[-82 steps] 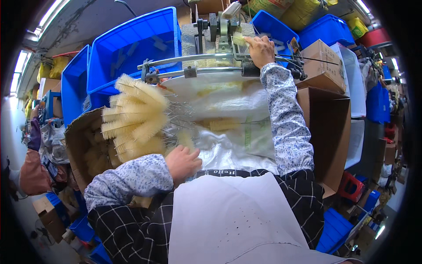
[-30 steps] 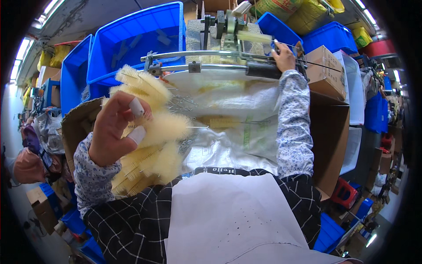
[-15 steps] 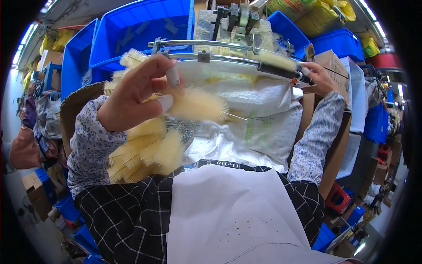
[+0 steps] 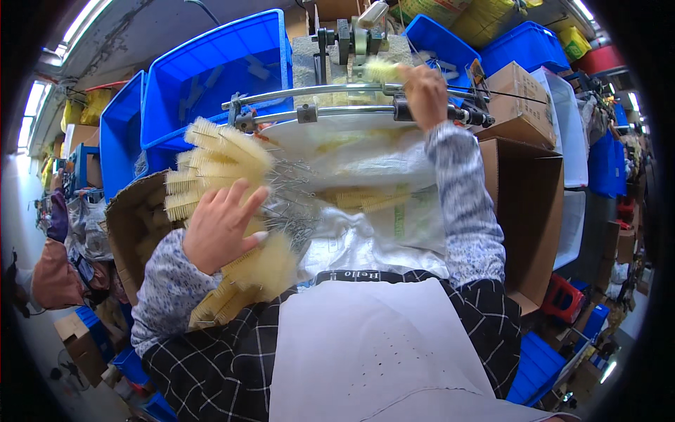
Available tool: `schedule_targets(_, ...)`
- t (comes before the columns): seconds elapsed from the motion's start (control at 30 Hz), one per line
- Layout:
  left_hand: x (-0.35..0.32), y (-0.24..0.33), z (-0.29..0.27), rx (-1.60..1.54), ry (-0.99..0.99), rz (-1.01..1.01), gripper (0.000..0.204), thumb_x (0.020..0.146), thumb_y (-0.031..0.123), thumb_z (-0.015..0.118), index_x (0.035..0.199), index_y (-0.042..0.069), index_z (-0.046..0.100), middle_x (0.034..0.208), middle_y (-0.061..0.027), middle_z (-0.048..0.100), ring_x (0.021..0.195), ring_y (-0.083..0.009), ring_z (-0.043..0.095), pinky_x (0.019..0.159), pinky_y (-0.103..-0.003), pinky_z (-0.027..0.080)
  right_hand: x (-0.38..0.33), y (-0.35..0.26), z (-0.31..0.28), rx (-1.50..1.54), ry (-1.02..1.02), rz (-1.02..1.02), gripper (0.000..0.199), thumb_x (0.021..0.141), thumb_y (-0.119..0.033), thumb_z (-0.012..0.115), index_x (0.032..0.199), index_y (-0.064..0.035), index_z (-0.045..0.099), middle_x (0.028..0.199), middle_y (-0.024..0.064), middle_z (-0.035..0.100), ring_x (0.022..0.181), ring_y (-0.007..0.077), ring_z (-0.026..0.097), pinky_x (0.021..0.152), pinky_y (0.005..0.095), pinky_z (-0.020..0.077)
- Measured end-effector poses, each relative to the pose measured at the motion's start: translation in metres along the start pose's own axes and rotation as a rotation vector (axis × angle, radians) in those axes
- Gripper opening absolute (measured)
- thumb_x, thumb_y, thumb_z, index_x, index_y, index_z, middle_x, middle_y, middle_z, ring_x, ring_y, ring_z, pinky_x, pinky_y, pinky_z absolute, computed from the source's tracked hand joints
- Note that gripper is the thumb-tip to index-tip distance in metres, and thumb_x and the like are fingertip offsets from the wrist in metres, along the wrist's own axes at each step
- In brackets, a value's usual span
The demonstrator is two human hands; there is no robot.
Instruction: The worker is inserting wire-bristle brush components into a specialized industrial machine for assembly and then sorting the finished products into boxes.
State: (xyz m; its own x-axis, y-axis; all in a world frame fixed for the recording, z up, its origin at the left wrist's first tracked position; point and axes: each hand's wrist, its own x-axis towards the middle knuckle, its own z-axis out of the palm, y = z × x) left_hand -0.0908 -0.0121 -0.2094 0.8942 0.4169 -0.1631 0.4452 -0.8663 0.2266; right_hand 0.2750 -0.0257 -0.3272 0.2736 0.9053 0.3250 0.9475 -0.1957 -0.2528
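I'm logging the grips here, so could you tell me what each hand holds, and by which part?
The left hand clutches a bundle of yellow bristle brushes around its middle; the right hand holds one brush just behind its bristles.

Left hand (image 4: pixel 219 226): raised at chest height on a bent arm, back toward the camera, fingers spread and curled loosely rather than clenched. Right hand (image 4: pixel 424 95): arm stretched forward and up, nearly straight, hand closed in a fist-like grip at the far end of the reach. Both forearms wear patterned long sleeves; the hands are well apart.
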Motion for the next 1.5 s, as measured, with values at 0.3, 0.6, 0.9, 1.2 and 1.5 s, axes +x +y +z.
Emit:
schedule_targets(0.3,-0.024,-0.023,0.013,0.092,-0.130,-0.142,0.042,0.061,0.008,0.060,0.101,0.011,0.047,0.089,-0.0127,0.048,0.078,-0.0266,0.052,0.070,-0.035,0.043,0.022,0.037,0.035,-0.171,0.144,0.074,0.031,0.074,-0.012,0.053,0.101,-0.0262,0.058,0.085,0.0026,0.054,0.085,0.0215,0.050,0.076,0.0370,0.0349)
schedule_targets(0.6,-0.023,-0.012,-0.036,-0.362,0.015,-0.115,0.029,0.057,0.002,0.060,0.084,0.006,0.050,0.076,-0.0097,0.046,0.067,-0.0237,0.050,0.060,-0.031,0.043,0.021,0.039,0.036,-0.127,0.083,0.069,0.028,0.074,-0.014,0.053,0.100,-0.0251,0.058,0.085,0.0023,0.054,0.087,0.0210,0.050,0.075,0.0369,0.0351)
schedule_targets(0.9,-0.043,-0.019,-0.069,-0.508,0.064,-0.146,0.039,0.050,-0.004,0.059,0.087,0.002,0.048,0.080,-0.0081,0.048,0.067,-0.0164,0.050,0.060,-0.024,0.041,0.021,0.047,0.042,-0.061,0.056,0.128,0.029,0.075,-0.015,0.051,0.101,-0.0248,0.057,0.085,0.0030,0.055,0.087,0.0222,0.050,0.076,0.0380,0.0352)
schedule_targets(1.2,-0.021,-0.011,-0.069,-0.554,0.035,0.121,0.042,0.050,0.001,0.063,0.090,0.003,0.048,0.081,-0.0098,0.050,0.069,-0.0249,0.052,0.064,-0.028,0.043,0.042,0.065,0.056,-0.161,0.073,0.017,0.032,0.074,-0.010,0.049,0.102,-0.0241,0.056,0.095,0.0003,0.055,0.097,0.0198,0.047,0.081,0.0387,0.0330)
schedule_targets(1.5,-0.003,-0.012,-0.067,-0.564,-0.009,0.216,0.043,0.052,0.003,0.064,0.092,0.003,0.049,0.082,-0.0092,0.050,0.071,-0.0240,0.053,0.063,-0.028,0.044,0.023,0.088,0.032,-0.348,0.007,0.174,0.052,0.072,-0.030,0.058,0.120,-0.0162,0.042,0.115,0.0049,0.045,0.109,0.0234,0.037,0.088,0.0458,0.0244)
